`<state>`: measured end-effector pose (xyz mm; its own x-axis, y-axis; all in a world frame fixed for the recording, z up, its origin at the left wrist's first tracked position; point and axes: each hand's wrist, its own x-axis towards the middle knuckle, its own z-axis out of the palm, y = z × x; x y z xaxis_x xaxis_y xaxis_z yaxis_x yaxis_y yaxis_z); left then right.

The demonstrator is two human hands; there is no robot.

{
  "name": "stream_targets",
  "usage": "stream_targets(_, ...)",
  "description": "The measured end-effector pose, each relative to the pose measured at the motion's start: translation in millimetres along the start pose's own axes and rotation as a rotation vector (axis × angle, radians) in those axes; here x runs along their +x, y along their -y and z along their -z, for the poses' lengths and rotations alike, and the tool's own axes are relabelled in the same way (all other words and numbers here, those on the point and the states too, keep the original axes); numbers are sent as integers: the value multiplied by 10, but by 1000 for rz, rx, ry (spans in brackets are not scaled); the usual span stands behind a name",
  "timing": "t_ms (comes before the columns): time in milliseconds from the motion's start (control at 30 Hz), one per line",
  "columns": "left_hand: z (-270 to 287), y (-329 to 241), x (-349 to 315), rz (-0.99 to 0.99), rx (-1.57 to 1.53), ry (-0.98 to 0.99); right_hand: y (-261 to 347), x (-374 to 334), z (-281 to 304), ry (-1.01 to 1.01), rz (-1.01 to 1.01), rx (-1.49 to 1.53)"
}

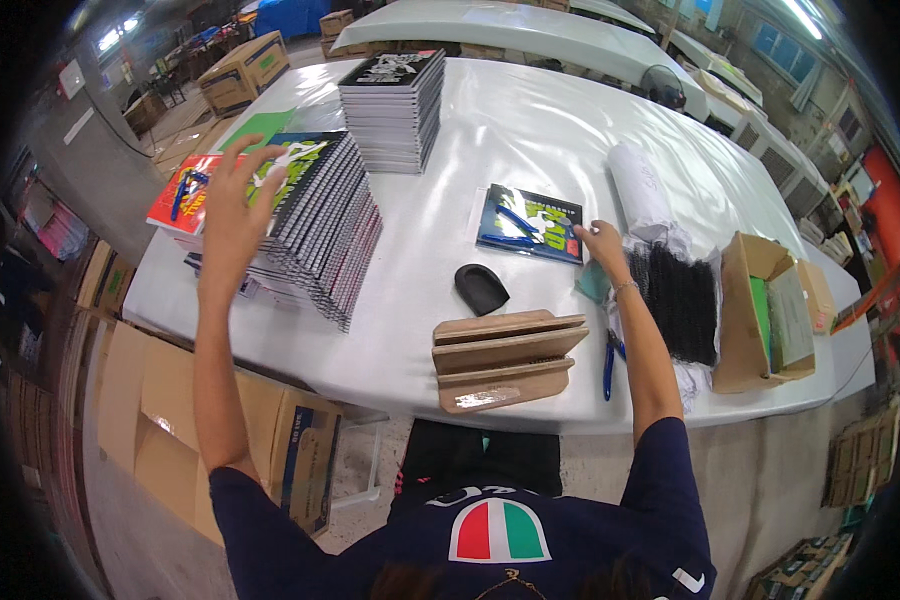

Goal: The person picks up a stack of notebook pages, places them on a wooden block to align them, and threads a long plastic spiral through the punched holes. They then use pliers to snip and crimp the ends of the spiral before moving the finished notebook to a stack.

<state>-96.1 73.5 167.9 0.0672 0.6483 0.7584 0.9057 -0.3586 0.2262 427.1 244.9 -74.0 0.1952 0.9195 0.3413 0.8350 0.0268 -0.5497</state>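
The left forearm rises almost straight up from the lower left, elbow well out to the side, and the left hand is over the near-left stack. Its fingers are wide, bent at the knuckles, thumb apart from the rest. The right forearm slants up and inward, a thin bracelet at the wrist, and the right hand is at the right edge of the notebook. Its fingers are bent and fairly close together; whether they pinch the edge or only rest by it, I cannot tell.

The left hand and forearm cover part of the stack and of the red book beside it, so any touch there cannot be made out. Blue strips cross the notebook's cover (they look like plier handles, though they could be print). The right forearm hides part of the pliers on the table, and the sleeves run off below.

The notebook lies flat near the table's middle, beyond the black pad and the wooden stand. Its cover is dark and glossy, with blue, bright green and a white figure. The stack leans in a fanned slope, its coil-like edges showing in rows.
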Motion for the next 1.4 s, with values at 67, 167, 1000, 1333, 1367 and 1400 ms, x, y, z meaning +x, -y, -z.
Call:
stream_targets(67,151,-340,-202,9,55,-50,327,-31,-81,147,-56,-60)
stream_targets(167,174,-796,-530,-12,-41,-101,235,91,-140,159,-163,42)
stream_targets(1000,-487,-1440,-2048,428,-385,159,429,-1513,998,-225,-71,1556)
stream_targets(1333,-802,-1541,-2030,580,-787,88,720,-2086,1116,-107,-33,1280)
stream_targets(1367,-873,-1574,-2031,590,-844,75,773,-2154,1024,-67,-51,1222)
stream_targets(1400,-953,-1614,-2004,598,-912,72,764,-2240,940,-26,-106,1049)
